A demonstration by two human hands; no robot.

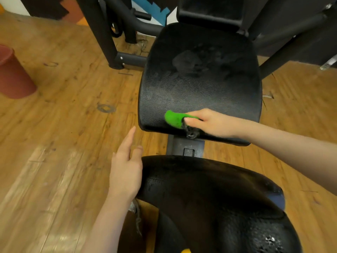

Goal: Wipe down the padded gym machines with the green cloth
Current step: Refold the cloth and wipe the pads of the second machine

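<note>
A black padded seat point(198, 75) of a gym machine fills the middle of the view, dusty with smeared marks. My right hand point(209, 123) grips a green cloth point(174, 119) and presses it on the seat's near edge, left of centre. A worn tear in the padding shows just below the cloth. My left hand point(125, 161) hovers with fingers straight beside a second black pad point(209, 198) nearest to me, holding nothing. A black backrest pad point(209, 11) stands behind the seat.
Black steel frame legs point(104, 33) rise at the back left and right. A red bin point(12, 73) stands on the wooden floor point(63, 115) at the left. A metal bracket point(186, 147) joins the seat and the near pad.
</note>
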